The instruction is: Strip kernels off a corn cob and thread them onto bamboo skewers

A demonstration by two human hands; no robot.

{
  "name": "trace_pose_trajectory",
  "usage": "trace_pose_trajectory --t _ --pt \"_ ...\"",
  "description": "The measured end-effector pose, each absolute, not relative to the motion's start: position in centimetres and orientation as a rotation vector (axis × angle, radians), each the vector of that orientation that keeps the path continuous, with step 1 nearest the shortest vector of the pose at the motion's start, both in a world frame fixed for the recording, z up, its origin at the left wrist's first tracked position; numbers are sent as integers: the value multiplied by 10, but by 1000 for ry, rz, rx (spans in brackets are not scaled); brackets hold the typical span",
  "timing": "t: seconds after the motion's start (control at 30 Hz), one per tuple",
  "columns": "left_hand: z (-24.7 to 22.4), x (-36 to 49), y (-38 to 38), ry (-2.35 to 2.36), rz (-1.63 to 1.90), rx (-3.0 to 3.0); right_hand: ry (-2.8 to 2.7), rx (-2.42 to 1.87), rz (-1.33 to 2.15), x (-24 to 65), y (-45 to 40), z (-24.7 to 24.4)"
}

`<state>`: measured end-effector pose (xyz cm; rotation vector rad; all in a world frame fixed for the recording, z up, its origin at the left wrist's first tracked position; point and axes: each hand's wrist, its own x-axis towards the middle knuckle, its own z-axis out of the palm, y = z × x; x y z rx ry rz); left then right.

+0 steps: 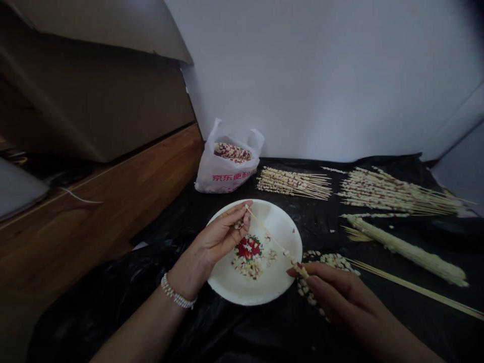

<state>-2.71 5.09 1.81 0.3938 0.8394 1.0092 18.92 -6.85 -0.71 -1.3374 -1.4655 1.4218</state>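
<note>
Skewer held over bowl, likely so spills land inside. Left fingers pinch kernel at tip; right fingers clamp its strung end.

Cream-and-maroon kernels, white bowl

Plastic bag: white, with red Chinese characters across its front
Readable characters: 京东便利, left to right
Next character: distorted near the bag's fold, not fully legible
Lower red marks: beneath that line, too unclear to read
</note>
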Motion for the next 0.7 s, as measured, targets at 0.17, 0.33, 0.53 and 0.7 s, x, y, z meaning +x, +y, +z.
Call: trace_pose_trajectory --t 0.17,0.33,0.53,0.7 --pt "21 -27 50 835 1014 378 -1411 -1383 1455 190 -70 -10" --pt "22 -26 51 859 1031 317 -1389 -1375 1507 190 -70 -9" --pt "21 -26 53 873 1031 320 -1408 -1367 1472 189 -68 -9" --pt "21 -25 51 866 1034 330 -1410 -1390 1471 189 -69 -8"
